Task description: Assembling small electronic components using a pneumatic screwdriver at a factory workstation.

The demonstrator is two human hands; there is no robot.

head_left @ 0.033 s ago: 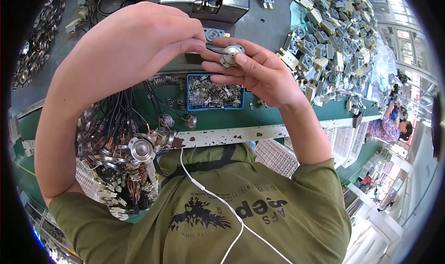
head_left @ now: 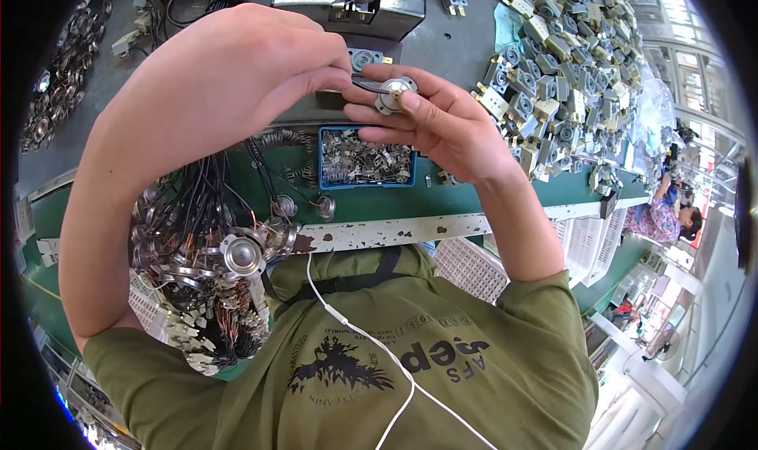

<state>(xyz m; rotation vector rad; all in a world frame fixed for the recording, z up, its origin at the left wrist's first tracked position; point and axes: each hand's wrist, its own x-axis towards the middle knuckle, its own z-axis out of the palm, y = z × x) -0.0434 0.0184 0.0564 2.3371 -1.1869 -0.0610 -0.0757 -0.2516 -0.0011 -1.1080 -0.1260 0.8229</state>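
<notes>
A round metal disc with a flanged rim (head_left: 394,95) sits in my right hand (head_left: 452,126), pinned under the thumb against the fingers. From the disc's middle a short black wire (head_left: 365,84) runs left toward my left hand (head_left: 245,67). The left fingertips are pinched together at that wire, though the back of the hand hides most of the grip. Just beyond the hands, a grey block with a round recess (head_left: 365,58) lies in front of a metal machine (head_left: 395,9). Below them stands a blue-rimmed box of small metal clips (head_left: 365,183).
At far right, grey blocks with metal terminals (head_left: 545,79) form a big heap. Wired metal discs (head_left: 241,254) hang in a bundle over the table's worn white edge (head_left: 426,230); more lie at far left (head_left: 59,87). Another person (head_left: 659,217) is at the right.
</notes>
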